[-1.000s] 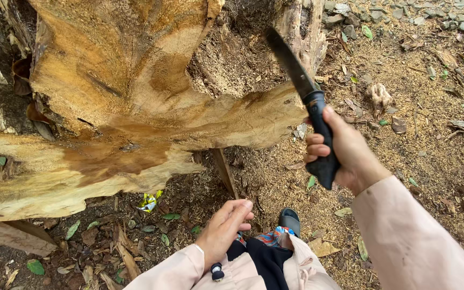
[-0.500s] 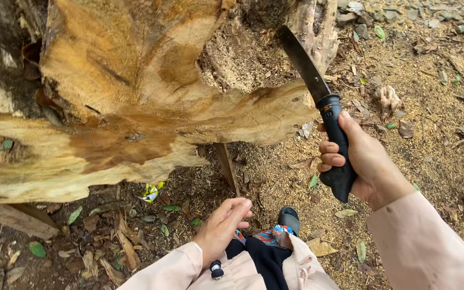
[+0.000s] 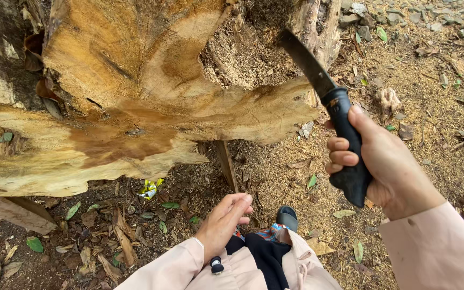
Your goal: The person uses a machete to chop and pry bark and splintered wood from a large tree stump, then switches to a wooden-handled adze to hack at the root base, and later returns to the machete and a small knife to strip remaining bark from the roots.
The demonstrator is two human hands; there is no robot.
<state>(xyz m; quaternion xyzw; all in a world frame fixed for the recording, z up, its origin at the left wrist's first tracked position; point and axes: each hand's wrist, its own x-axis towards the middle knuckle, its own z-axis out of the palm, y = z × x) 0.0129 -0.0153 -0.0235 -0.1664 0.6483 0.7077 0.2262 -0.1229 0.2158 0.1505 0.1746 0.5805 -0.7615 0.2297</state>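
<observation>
My right hand (image 3: 385, 164) grips the black handle of a large knife (image 3: 328, 107), whose dark blade points up and left toward the sawdust-covered cut face of a big yellow-brown tree stump (image 3: 135, 91). The blade tip lies close to the stump's right edge. My left hand (image 3: 224, 223) hangs low near my knee, fingers loosely together and holding nothing. Both arms wear pale pink sleeves.
The ground (image 3: 430, 80) is covered with sawdust, dry leaves and small stones. A thin wooden stick (image 3: 226, 164) leans under the stump. A yellow wrapper (image 3: 149, 189) lies among the leaves. My dark shoe (image 3: 287, 217) shows below.
My right hand with the knife has drifted right and slightly down in the view. The left hand has stayed by my knee.
</observation>
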